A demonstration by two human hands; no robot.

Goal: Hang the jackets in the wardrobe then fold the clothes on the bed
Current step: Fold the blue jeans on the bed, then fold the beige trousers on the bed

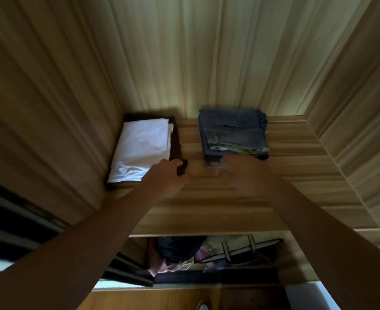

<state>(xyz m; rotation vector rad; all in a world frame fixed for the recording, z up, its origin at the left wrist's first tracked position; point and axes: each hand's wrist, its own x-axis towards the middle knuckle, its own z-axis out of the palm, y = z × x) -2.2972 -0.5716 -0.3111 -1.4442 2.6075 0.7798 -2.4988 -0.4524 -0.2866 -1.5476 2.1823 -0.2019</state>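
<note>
Nearest, under the shelf (207, 211): hung clothes (175, 251) on wooden hangers (240, 249) in the wardrobe's lower compartment. Above, on the shelf, left hand (168, 175) with fingers curled at the near corner of a dark folded garment (176, 144); grip impossible to tell. Right hand (242, 173), blurred, touching the front edge of a folded stack topped by jeans (231, 128); open or closed, impossible to tell. Farther left, white folded garment (142, 146) lying on the dark one, against the side wall.
</note>
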